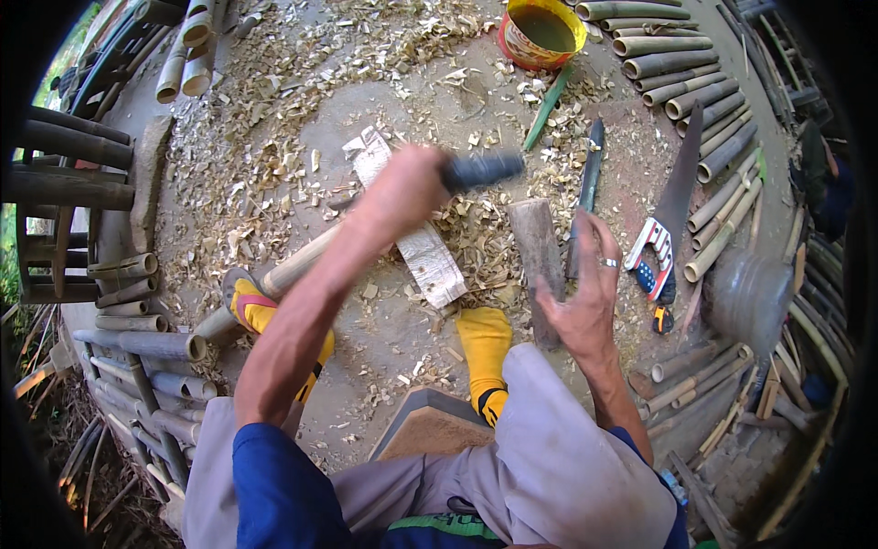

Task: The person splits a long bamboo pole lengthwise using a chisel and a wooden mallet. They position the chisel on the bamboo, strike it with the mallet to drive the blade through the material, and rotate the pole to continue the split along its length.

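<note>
The person is sitting low, with grey trousers (558, 457) and two feet in yellow socks (483, 343) showing at the bottom. A wooden board (430, 425) is lying between the knees. The ground (393, 339) just in front of the feet is bare dirt with small chips, so there is a little open room there. All around it, bamboo poles (704, 101) are lying in piles on the right and left, closing in the work spot like a ring.

The right hand (585, 288) is reaching out with its fingers spread and loose. It is touching a dark thin strip (574, 247) that is standing almost straight up, right beside a short wood block (538, 256). I cannot tell if the hand is pinching the strip. The block is grey-brown and round, and its long side is running from near to far.

The left hand (407, 188) is raised and clenched around a dark handle (485, 169). The handle is blurry. It is pointing to the right, lying almost flat across the view. Its working end is hidden.

A bit farther right, a hand saw (672, 206) with a red and white grip is lying on the ground, its blade pointing away. A pale flat slab (412, 220) is lying under the left arm. Wood shavings (274, 119) are covering the far ground, and a yellow bucket (541, 32) is standing at the far edge.
</note>
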Demonstrator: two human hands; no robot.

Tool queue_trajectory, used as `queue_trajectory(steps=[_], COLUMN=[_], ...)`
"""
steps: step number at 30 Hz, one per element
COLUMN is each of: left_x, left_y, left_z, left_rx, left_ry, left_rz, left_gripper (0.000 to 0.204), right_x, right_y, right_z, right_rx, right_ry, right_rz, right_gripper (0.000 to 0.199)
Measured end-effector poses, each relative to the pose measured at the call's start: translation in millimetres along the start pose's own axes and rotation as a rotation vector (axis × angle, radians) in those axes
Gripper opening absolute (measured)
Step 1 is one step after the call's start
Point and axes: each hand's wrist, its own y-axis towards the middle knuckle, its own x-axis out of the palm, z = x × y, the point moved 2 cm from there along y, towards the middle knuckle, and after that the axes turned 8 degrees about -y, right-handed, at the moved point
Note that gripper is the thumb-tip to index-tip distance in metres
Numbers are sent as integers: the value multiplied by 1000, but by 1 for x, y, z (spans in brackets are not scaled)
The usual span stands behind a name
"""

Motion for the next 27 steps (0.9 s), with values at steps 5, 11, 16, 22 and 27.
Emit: queue_trajectory(steps=[5,11,16,22,27], left_x=[38,36,39,10,8], left_y=[-52,-23,-6,-1,4], left_z=[31,-42,-48,-50,-44], left_rx=[337,134,108,174,208], left_ry=[165,396,435,214,215], left_rz=[-468,354,365,213,65], left_gripper=[28,36,24,10,37], right_x=[10,77,110,132,138], right_y=[12,-36,-54,-55,-62], right_z=[-31,-22,-35,-50,-46], right_rx=[-135,191,272,306,322], right_ry=[-95,170,210,279,262], right_rz=[-412,-620,-547,-531,-523], right_gripper=[53,42,44,45,44])
